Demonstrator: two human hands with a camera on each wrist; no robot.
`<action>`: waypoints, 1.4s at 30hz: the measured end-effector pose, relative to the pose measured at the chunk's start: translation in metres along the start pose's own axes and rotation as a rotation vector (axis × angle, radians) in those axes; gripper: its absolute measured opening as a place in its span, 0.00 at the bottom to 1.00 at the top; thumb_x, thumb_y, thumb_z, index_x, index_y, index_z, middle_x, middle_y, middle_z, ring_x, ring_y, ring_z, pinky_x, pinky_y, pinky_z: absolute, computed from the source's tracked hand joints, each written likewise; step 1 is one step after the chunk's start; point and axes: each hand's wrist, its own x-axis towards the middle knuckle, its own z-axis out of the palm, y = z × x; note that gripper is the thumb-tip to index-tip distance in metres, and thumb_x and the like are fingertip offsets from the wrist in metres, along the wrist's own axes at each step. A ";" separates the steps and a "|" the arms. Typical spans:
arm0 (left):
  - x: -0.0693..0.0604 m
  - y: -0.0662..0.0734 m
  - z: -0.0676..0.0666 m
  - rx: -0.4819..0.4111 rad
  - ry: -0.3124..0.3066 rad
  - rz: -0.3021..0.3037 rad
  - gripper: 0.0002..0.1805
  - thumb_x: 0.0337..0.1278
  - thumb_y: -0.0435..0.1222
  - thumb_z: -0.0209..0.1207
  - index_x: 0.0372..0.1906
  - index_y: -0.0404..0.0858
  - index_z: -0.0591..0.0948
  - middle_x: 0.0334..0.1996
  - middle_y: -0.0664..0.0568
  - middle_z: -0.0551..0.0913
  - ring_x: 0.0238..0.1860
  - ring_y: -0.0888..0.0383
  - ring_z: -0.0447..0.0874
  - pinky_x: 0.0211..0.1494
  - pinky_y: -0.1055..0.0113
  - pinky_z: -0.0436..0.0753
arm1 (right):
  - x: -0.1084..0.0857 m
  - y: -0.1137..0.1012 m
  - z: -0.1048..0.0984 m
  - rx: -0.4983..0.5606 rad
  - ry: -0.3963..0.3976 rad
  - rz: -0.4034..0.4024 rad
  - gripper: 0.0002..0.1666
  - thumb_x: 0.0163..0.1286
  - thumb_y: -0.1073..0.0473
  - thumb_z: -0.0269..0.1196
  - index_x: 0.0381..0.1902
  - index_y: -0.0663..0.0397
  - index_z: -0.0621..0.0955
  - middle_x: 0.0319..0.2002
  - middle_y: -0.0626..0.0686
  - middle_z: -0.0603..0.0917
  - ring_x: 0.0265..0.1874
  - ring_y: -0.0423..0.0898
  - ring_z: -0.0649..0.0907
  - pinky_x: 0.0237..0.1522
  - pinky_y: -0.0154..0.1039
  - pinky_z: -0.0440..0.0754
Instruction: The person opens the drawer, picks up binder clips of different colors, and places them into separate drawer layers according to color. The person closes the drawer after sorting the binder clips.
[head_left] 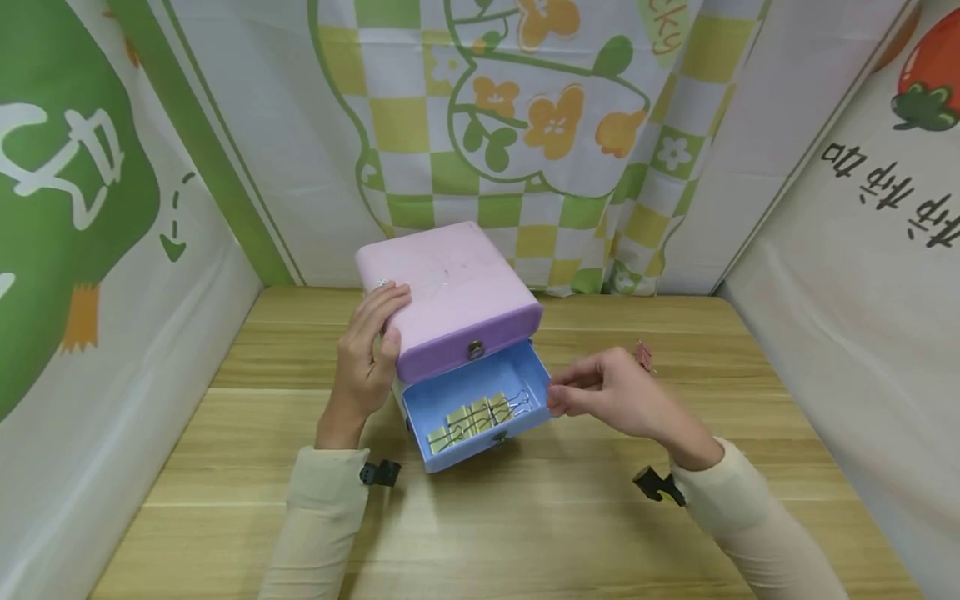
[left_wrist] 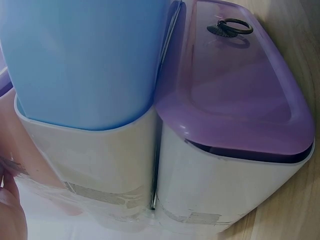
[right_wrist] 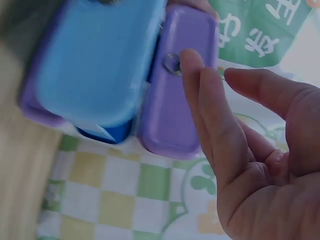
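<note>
A small chest of drawers with a pink top (head_left: pixel 450 279) stands on the table, turned at an angle. Its blue drawer (head_left: pixel 491 375) is pulled out and contains several gold binder clips (head_left: pixel 471 417). Above it the purple top drawer (head_left: pixel 472 337) is closed; the left wrist view also shows a purple bottom drawer (left_wrist: pixel 245 80) with a ring pull. My left hand (head_left: pixel 363 358) rests on the chest's left side, fingers over the top edge. By the blue drawer's right front corner is my right hand (head_left: pixel 618 392), its fingers (right_wrist: pixel 217 120) extended and thumb apart, with nothing seen between them. Whether it touches the drawer, I cannot tell.
A small reddish clip (head_left: pixel 644 357) lies on the wooden table (head_left: pixel 247 500) behind my right hand. Printed cloth walls (head_left: pixel 405 133) surround the table at the back and both sides. Each sleeve cuff has a black device (head_left: pixel 380 473) on it.
</note>
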 end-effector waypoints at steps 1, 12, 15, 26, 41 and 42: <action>0.000 0.000 0.000 -0.002 0.001 0.001 0.27 0.67 0.37 0.46 0.65 0.35 0.83 0.68 0.44 0.83 0.76 0.43 0.73 0.87 0.52 0.65 | -0.003 0.004 0.003 0.021 -0.015 -0.003 0.18 0.74 0.59 0.67 0.51 0.71 0.87 0.40 0.61 0.93 0.40 0.55 0.94 0.43 0.39 0.95; 0.000 0.001 0.000 -0.005 -0.001 -0.004 0.27 0.67 0.36 0.46 0.65 0.35 0.83 0.68 0.43 0.83 0.77 0.42 0.72 0.87 0.51 0.65 | -0.006 0.061 0.060 0.247 -0.133 0.054 0.22 0.75 0.62 0.65 0.55 0.79 0.82 0.46 0.71 0.90 0.47 0.69 0.91 0.52 0.54 0.92; 0.001 0.001 0.000 -0.005 -0.002 -0.008 0.27 0.67 0.37 0.46 0.65 0.35 0.83 0.68 0.44 0.83 0.77 0.42 0.72 0.87 0.52 0.65 | -0.001 0.069 0.074 0.310 -0.139 0.071 0.25 0.75 0.61 0.65 0.57 0.81 0.80 0.48 0.73 0.89 0.48 0.72 0.90 0.54 0.55 0.91; 0.000 0.000 0.000 -0.005 -0.002 -0.003 0.27 0.67 0.37 0.46 0.65 0.35 0.83 0.68 0.44 0.83 0.77 0.42 0.72 0.87 0.51 0.65 | 0.014 0.086 0.103 0.515 -0.176 0.128 0.26 0.76 0.57 0.66 0.57 0.79 0.81 0.48 0.67 0.91 0.45 0.53 0.94 0.56 0.50 0.92; 0.000 0.001 0.001 -0.016 0.008 -0.004 0.27 0.67 0.36 0.46 0.65 0.35 0.83 0.68 0.43 0.83 0.77 0.42 0.72 0.87 0.50 0.65 | 0.021 0.065 0.092 0.515 -0.065 0.092 0.27 0.78 0.55 0.62 0.55 0.80 0.81 0.38 0.55 0.94 0.36 0.43 0.94 0.49 0.48 0.94; 0.000 0.001 0.002 -0.016 0.008 -0.003 0.27 0.67 0.36 0.46 0.65 0.35 0.83 0.68 0.43 0.83 0.77 0.42 0.72 0.87 0.50 0.65 | 0.022 0.065 0.092 0.524 -0.060 0.100 0.27 0.78 0.55 0.62 0.56 0.81 0.81 0.39 0.55 0.94 0.36 0.43 0.94 0.50 0.48 0.94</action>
